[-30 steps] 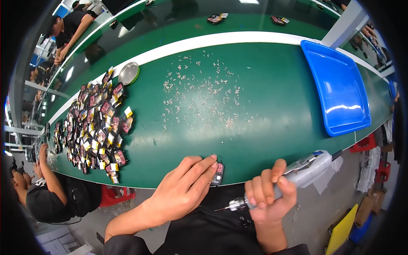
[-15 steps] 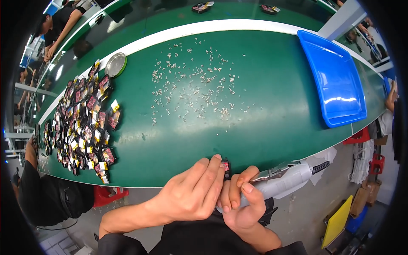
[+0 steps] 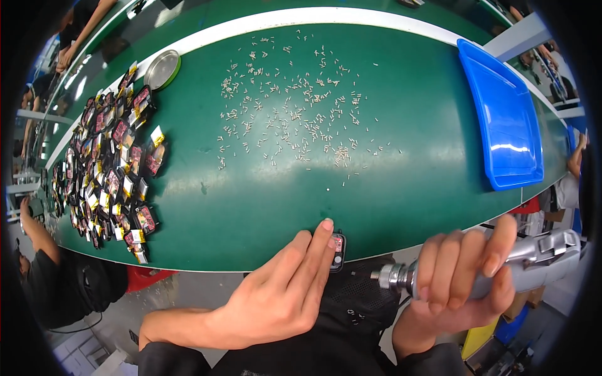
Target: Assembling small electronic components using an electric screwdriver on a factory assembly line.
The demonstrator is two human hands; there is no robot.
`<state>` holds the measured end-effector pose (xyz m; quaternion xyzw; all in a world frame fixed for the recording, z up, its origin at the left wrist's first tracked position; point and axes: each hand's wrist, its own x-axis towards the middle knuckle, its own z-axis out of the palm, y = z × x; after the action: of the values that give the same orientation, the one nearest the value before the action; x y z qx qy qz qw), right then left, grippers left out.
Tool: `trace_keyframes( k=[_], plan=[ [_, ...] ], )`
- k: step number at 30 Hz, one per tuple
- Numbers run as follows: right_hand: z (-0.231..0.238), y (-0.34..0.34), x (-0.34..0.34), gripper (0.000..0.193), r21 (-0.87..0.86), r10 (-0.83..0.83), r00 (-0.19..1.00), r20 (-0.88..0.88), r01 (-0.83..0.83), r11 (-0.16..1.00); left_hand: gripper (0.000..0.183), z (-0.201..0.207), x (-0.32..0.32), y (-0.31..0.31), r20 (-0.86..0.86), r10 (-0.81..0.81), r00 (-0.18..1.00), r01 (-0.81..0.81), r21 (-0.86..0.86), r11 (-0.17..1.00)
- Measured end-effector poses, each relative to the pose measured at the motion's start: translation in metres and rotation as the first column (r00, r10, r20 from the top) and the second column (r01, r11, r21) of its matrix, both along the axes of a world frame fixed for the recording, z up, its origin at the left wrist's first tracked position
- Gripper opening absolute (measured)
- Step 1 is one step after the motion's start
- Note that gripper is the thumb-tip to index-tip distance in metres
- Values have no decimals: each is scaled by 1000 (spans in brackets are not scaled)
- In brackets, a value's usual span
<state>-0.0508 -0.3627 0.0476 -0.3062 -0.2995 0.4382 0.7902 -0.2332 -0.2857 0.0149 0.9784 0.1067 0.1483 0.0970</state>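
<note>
Touching device [image 3: 338,252] at bench edge [image 3: 213,269]

On my head feed I see the left hand [image 3: 276,288] touching the left side of a small black unit [image 3: 338,252] at the near edge of the green bench [image 3: 414,188]. The right hand [image 3: 461,272] grips a grey power driver [image 3: 545,260], its chuck [image 3: 396,276] clear of the unit. I also see scattered pale slivers [image 3: 342,155], a blue tray [image 3: 511,125] right, heaped black parts [image 3: 113,182] left.
</note>
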Motion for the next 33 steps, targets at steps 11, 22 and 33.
trace_keyframes(
  k=[11,22,33],
  plan=[
    [-12,23,3,17,-70,20,990,136,-10,997,29,-2,4,-1,2,10,1000,-10,134,991],
    [-8,37,-12,21,-53,93,988,123,-87,995,31,4,1,1,17,25,1000,-26,17,1000],
    [-18,40,-15,22,-49,153,976,153,-147,988,47,-5,-2,-9,93,38,995,-44,70,997]
  ],
)
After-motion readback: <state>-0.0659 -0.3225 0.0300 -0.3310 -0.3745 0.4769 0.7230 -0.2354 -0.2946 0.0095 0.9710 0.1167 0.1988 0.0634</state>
